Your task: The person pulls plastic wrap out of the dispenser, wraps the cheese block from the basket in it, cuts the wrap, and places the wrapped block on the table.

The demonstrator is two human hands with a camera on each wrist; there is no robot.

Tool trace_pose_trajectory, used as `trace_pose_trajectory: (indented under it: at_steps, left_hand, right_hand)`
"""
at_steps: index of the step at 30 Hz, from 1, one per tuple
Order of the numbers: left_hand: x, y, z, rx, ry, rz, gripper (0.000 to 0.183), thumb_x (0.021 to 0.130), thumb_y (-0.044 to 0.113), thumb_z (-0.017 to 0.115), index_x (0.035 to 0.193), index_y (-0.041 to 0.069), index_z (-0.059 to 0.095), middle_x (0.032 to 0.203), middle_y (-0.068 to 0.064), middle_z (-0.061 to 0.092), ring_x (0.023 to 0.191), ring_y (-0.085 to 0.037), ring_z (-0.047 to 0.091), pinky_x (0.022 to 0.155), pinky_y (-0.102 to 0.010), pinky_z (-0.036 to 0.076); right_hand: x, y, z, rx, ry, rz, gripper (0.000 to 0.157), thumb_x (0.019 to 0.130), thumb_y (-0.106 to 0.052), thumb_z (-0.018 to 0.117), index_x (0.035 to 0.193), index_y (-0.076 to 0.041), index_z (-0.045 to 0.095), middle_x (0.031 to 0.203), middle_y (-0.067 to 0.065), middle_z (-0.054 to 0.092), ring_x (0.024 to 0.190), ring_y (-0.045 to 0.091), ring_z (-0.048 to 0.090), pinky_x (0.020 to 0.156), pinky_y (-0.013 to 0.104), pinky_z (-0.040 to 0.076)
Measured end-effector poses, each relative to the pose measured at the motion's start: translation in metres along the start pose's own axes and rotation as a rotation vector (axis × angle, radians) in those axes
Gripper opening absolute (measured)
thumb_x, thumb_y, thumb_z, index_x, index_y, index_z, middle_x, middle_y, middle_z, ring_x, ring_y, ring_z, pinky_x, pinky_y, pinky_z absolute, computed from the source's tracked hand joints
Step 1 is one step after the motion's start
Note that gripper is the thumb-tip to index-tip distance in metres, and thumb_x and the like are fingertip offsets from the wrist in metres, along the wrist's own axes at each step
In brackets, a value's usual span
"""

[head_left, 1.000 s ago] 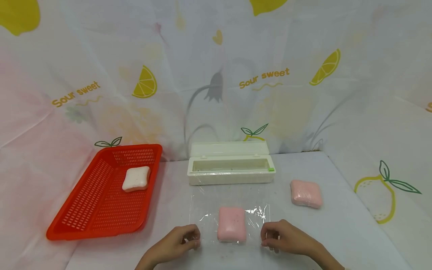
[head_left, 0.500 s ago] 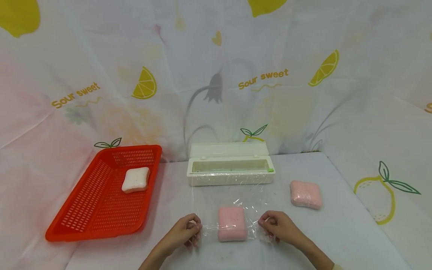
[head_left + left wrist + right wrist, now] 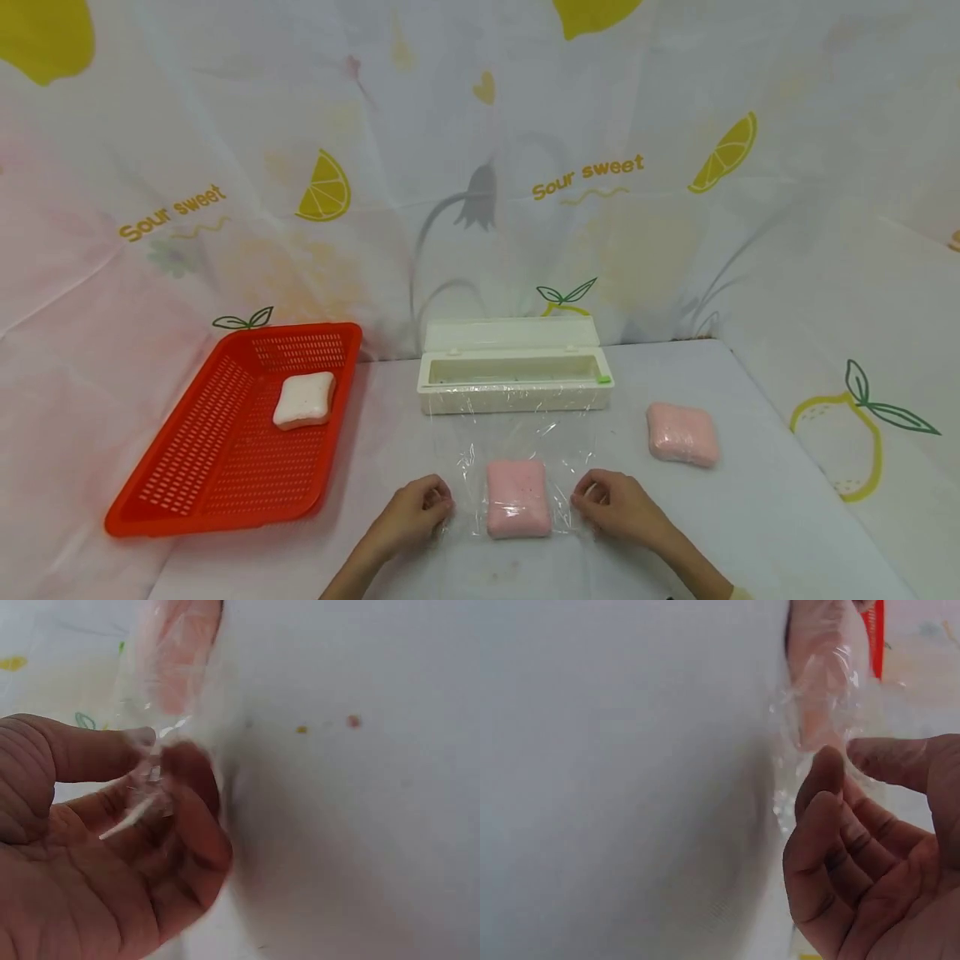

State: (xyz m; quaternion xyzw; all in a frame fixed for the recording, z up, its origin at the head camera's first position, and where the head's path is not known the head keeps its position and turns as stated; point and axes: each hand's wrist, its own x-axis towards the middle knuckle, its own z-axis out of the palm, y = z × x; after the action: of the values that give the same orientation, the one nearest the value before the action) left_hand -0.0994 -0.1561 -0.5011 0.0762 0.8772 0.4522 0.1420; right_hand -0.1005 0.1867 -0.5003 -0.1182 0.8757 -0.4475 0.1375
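A sheet of clear cling film (image 3: 468, 467) runs forward from the white dispenser (image 3: 517, 398) and lies over a pink, bread-slice-shaped block (image 3: 517, 500). To the block's left, my left hand (image 3: 415, 512) pinches a front corner of the film; bunched film (image 3: 154, 776) shows between thumb and fingers in the left wrist view. My right hand (image 3: 618, 506) pinches the film's edge on the other side, thumb near the fingertips in the right wrist view. Both hands stay low over the table, apart from the block itself.
A red perforated basket (image 3: 322, 475) stands at the left with a white bread-shaped block (image 3: 303, 398) inside. Another pink block (image 3: 682, 433), shiny with film, lies at the right. The dispenser's lid (image 3: 510, 333) is raised against the patterned cloth backdrop (image 3: 420, 125).
Both hands have taken hold of the film's front edge and lifted it, then brought it lower over the pink block. They now stand slightly closer together.
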Motion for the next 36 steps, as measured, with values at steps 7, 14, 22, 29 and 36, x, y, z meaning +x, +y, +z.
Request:
trace_pose_trajectory:
  at_steps: [7, 14, 22, 29, 36]
  left_hand:
    - [-0.024, 0.050, -0.001, 0.333, 0.276, -0.079, 0.033, 0.088, 0.016, 0.074, 0.117, 0.009, 0.060, 0.078, 0.002, 0.052, 0.066, -0.014, 0.048, 0.058, -0.029, 0.043]
    - [-0.039, 0.064, 0.025, 0.236, 0.178, 0.154, 0.038, 0.086, 0.021, 0.077, 0.116, 0.009, 0.059, 0.074, 0.009, 0.058, 0.061, -0.004, 0.051, 0.056, -0.026, 0.042]
    - [-0.027, 0.054, 0.059, 0.317, 0.162, 0.144, 0.058, 0.077, 0.026, 0.083, 0.125, 0.007, 0.056, 0.094, -0.008, 0.065, 0.081, -0.026, 0.063, 0.068, -0.044, 0.047]
    - [-0.022, 0.049, 0.066, 0.298, 0.149, 0.166, 0.058, 0.076, 0.014, 0.082, 0.127, 0.009, 0.055, 0.093, -0.005, 0.061, 0.075, -0.018, 0.056, 0.065, -0.038, 0.043]
    - [-0.013, 0.043, 0.072, 0.306, 0.206, 0.183, 0.049, 0.078, 0.005, 0.076, 0.122, 0.011, 0.055, 0.082, 0.005, 0.054, 0.069, -0.009, 0.045, 0.061, -0.033, 0.039]
  right_hand:
    - [-0.016, -0.030, -0.019, -0.272, 0.261, -0.061, 0.021, 0.086, -0.025, 0.077, 0.103, -0.018, 0.067, 0.087, -0.016, 0.062, 0.079, 0.003, 0.059, 0.066, 0.029, 0.047]
    - [-0.025, -0.047, 0.004, -0.238, 0.212, -0.185, 0.035, 0.083, -0.027, 0.080, 0.111, -0.015, 0.063, 0.078, -0.021, 0.063, 0.067, -0.003, 0.056, 0.060, 0.024, 0.046]
    - [-0.017, -0.027, 0.034, -0.183, 0.132, -0.248, 0.048, 0.079, -0.026, 0.083, 0.116, -0.012, 0.056, 0.083, -0.006, 0.070, 0.064, -0.001, 0.059, 0.058, 0.026, 0.049]
    - [-0.008, -0.021, 0.047, -0.186, 0.082, -0.279, 0.064, 0.074, -0.031, 0.087, 0.123, -0.013, 0.050, 0.088, -0.001, 0.072, 0.062, -0.005, 0.055, 0.057, 0.023, 0.046]
    - [-0.003, -0.019, 0.057, -0.251, 0.196, -0.337, 0.054, 0.073, -0.008, 0.082, 0.117, -0.009, 0.050, 0.080, -0.004, 0.072, 0.058, -0.009, 0.051, 0.054, 0.019, 0.044]
